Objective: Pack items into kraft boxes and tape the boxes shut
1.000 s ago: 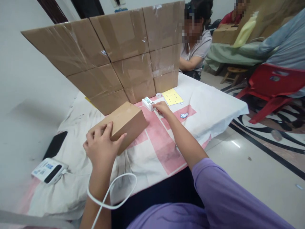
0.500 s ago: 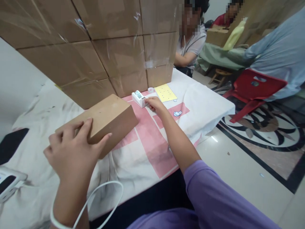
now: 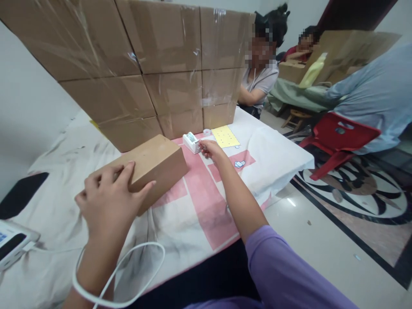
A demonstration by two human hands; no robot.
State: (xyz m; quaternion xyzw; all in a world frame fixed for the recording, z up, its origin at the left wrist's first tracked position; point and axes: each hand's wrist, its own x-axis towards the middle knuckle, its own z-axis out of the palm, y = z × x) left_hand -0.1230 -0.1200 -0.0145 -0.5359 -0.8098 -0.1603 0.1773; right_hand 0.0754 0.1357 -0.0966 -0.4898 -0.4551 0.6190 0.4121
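My left hand point(image 3: 111, 195) lies over the near end of a closed brown cardboard box point(image 3: 157, 156). Its fingers are bent on the top face and the thumb presses the side, so the hand grips the box. The box sits at a slant on the cloth. Farther off, my right hand point(image 3: 210, 149) has its fingers pinched together at the right end of a small white dispenser point(image 3: 191, 142), which holds a greenish roll. What the fingertips hold is too small to make out. A clear ring-shaped roll point(image 3: 207, 132) lies just behind the dispenser.
Stacked, film-wrapped cartons point(image 3: 174, 92) stand along the back of the cloth-covered table point(image 3: 273, 148). A white device point(image 3: 16, 244) with a cable point(image 3: 154, 244) and a black flat item point(image 3: 22, 195) are at left. Beyond are a red chair point(image 3: 341, 133) and other people.
The view has tilted up a little, so everything sits lower in the picture. Both hands keep nearly the same places, the left on the box, the right at the dispenser.
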